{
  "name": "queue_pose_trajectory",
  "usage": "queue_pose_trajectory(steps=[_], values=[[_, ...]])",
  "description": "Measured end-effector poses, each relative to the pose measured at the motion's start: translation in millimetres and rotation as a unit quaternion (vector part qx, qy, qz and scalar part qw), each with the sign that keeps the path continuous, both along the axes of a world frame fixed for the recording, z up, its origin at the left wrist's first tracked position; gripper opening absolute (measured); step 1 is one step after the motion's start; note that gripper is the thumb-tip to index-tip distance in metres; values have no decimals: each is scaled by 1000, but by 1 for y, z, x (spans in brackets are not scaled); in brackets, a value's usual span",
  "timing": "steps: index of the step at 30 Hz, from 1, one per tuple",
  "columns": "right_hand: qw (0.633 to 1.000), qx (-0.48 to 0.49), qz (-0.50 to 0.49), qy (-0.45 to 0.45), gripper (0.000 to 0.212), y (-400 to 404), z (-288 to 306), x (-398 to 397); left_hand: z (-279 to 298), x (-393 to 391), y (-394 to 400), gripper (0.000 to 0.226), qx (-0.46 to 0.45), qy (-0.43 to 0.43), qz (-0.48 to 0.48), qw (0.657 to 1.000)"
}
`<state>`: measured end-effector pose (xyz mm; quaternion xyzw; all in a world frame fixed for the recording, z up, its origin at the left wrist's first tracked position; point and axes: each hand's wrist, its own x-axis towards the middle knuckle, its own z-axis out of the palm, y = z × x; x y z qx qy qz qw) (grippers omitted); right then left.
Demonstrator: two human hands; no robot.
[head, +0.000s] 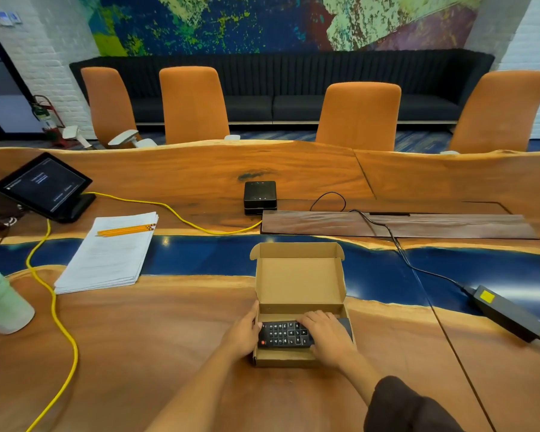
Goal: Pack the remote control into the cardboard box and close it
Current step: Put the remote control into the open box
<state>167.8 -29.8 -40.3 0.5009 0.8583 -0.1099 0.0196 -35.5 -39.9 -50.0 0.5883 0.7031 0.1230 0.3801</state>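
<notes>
Your left hand braced the left wall of the open cardboard box on the wooden table. Your right hand lay flat over the black remote control inside it, lid upright behind.

Two bare forearms came up from the bottom edge, and nothing was worn on either wrist: no watch, no band. The left hand carried no glove and no ring that could be made out. The right hand was ungloved too, and above its forearm sat a dark, near-black sleeve, loose and bunched.
</notes>
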Motion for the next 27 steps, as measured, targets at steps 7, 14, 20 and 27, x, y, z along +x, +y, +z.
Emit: queue_pose_trajectory(steps=[7, 14, 20, 27], values=[[991, -62, -74, 92, 65, -3, 2, 3, 0, 1, -1, 57, 1, 30, -1, 1000], [964, 14, -240, 110, 50, -1, 3, 37, -2, 2, -3, 55, 12, 49, 7, 999], [933, -67, -312, 165, 47, -12, -22, 57, -1, 5, -3, 54, 13, 38, 34, 999], [920, -113, -322, 194, 42, -9, -27, 51, 1, 6, -3, 55, 7, 15, 43, 999]])
